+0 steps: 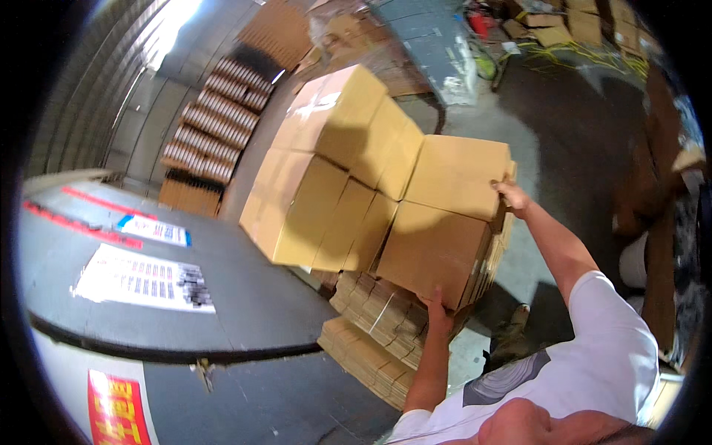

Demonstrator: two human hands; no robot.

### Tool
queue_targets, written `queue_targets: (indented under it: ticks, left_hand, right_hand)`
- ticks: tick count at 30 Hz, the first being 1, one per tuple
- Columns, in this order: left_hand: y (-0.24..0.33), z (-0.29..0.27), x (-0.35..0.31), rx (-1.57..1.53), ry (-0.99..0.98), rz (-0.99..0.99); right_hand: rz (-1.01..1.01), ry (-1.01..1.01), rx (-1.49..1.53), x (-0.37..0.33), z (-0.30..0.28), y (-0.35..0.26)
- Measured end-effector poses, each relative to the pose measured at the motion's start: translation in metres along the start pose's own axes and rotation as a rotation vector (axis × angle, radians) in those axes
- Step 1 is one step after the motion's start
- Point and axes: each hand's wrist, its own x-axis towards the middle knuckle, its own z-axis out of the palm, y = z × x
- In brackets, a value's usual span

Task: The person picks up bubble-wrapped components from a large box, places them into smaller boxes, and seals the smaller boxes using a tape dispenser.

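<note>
In front of me is a brown cardboard carton, its top crossed by a seam. My left hand grips its near edge, fingers closed over the cardboard. At the carton's right edge, my right hand is closed too, with its fingertips on the top surface. Against the carton's left side stand larger taped cardboard boxes, one beyond the other. Below the carton lies a strapped stack of flattened cartons. What my fingers hold beneath the edges is hidden.
A grey metal surface with paper sheets and red tape strips is at the left. Rows of stacked goods stand at the far left. Loose cardboard and yellow straps lie on the floor at the far right.
</note>
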Motion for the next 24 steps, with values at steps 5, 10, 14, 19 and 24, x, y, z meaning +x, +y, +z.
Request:
queue_targets:
  ticks: [5,10,14,19,24]
  left_hand:
    - [-0.04,-0.026,0.045,-0.076,-0.239,-0.026]
    - [-0.036,0.057,-0.024,0.657,0.01,0.946]
    - [-0.074,0.194,-0.077,0.848,-0.588,1.129]
    - [-0.15,0.371,-0.204,0.714,-1.345,1.161]
    - [-0.242,0.495,-0.383,0.58,-1.984,1.52]
  right_hand:
    - [-0.157,0.146,-0.459,-0.026,-0.071,0.078]
    - [0.129,0.145,-0.752,-0.218,-0.152,0.153]
    - [0.266,0.628,-0.568,-0.421,-0.232,0.203]
    - [0.107,1.318,-0.233,-0.59,-0.255,0.193]
    - [-0.092,1.753,-0.1,-0.678,-0.253,0.223]
